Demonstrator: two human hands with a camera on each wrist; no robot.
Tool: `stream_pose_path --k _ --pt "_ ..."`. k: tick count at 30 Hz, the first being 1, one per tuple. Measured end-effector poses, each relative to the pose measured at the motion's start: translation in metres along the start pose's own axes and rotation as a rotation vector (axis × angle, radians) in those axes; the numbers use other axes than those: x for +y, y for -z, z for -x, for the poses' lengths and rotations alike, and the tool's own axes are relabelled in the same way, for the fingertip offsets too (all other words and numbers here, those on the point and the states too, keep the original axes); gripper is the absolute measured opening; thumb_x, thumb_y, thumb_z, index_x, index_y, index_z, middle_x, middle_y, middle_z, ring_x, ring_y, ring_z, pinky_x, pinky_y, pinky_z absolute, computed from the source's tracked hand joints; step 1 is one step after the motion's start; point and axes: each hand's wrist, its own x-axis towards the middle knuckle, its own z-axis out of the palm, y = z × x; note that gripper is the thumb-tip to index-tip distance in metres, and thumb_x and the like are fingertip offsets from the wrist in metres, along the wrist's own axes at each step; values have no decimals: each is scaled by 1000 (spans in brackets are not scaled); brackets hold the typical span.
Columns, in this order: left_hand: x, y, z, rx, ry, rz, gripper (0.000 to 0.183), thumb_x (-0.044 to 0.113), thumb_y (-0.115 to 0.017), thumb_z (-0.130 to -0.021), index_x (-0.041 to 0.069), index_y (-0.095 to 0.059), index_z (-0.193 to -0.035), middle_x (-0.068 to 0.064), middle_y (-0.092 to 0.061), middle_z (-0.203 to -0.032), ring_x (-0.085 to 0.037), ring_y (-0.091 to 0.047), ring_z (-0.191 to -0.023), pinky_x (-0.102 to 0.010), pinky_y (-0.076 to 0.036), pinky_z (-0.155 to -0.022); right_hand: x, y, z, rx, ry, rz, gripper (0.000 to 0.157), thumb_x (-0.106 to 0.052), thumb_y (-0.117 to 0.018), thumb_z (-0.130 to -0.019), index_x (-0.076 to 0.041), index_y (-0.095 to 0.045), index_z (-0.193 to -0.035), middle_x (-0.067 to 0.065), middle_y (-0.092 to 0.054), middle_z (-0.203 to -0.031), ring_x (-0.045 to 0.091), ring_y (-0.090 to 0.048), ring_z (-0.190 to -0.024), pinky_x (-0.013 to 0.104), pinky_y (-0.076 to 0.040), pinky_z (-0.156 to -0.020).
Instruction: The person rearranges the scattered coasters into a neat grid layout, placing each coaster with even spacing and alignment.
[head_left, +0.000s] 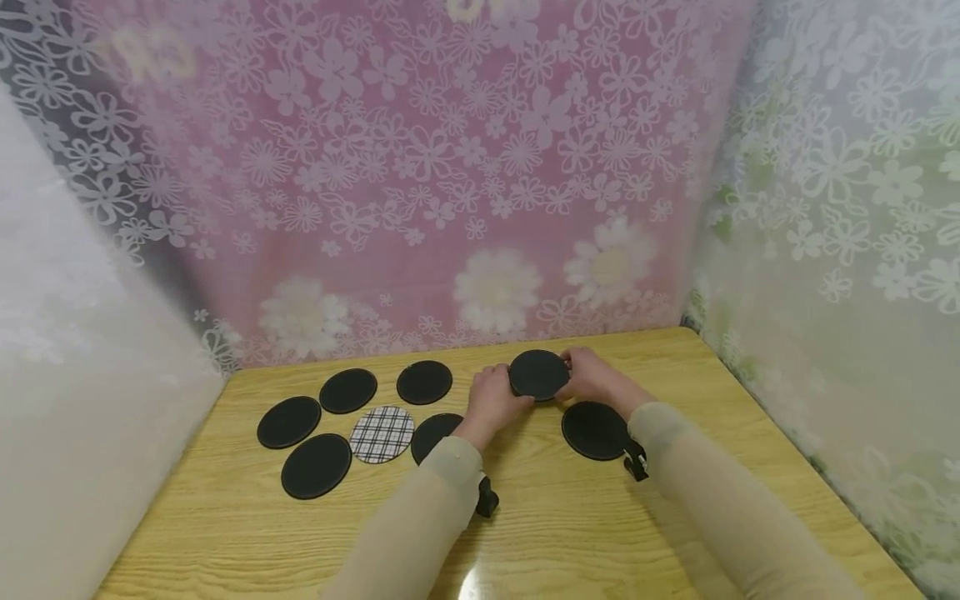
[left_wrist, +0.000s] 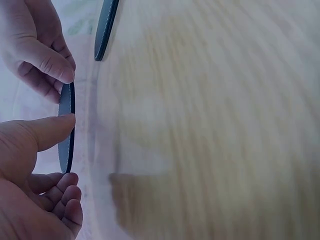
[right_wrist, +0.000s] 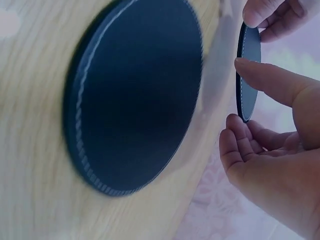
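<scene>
A round black coaster [head_left: 539, 375] with a stitched edge is held between both hands, raised off the wooden table in the wrist views. My left hand [head_left: 495, 402] pinches its left edge, thumb [left_wrist: 57, 131] on one side and fingers at the rim. At the opposite edge, my right hand [head_left: 596, 379] pinches it likewise. Below my right wrist, another black coaster [head_left: 595, 431] lies flat on the table. Partly hidden by my left wrist is a further black coaster [head_left: 435, 435]. Beside that one lies a coaster with a black-and-white plaid face [head_left: 382, 434].
Several black coasters lie flat on the left of the wooden table [head_left: 225, 517], among them one at the front [head_left: 317, 466] and one at the back [head_left: 424, 382]. A pink floral curtain [head_left: 450, 167] hangs behind, with pale floral sheets [head_left: 862, 250] along both sides.
</scene>
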Motion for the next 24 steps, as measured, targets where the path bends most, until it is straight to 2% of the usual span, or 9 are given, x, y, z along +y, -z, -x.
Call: stream_pose_path --k 6,14,18,24 --pt "7 -14 -4 -16 41 47 66 33 -89 -96 -1 -64 -147 -20 -67 -138 -41 -60 -131 -55 -49 -111 17 6 1 -9 22 -17 78 -4 -91 -85 18 -51 -149 36 -60 -142 47 -63 -127 59 -52 -108" --pt "19 -27 -9 -18 63 66 58 31 -83 -102 0 -65 -147 -20 -68 -137 -41 -61 -130 -59 -48 -108 35 11 3 -2 -13 12 79 -2 -87 -89 19 -46 -154 39 -55 -148 52 -59 -135 59 -52 -110" --pt "27 -31 -11 -20 70 41 57 32 -83 -102 0 -66 -146 -20 -69 -135 -41 -63 -128 -57 -49 -108 42 12 2 6 -22 41 78 -1 -87 -90 20 -47 -152 41 -56 -146 53 -61 -133 59 -52 -109" --pt "38 -35 -14 -37 77 -24 56 33 -83 -102 1 -66 -146 -19 -69 -136 -39 -64 -127 -53 -49 -109 51 18 7 -8 -49 7 78 -4 -86 -93 21 -44 -154 41 -57 -146 52 -61 -132 59 -50 -111"
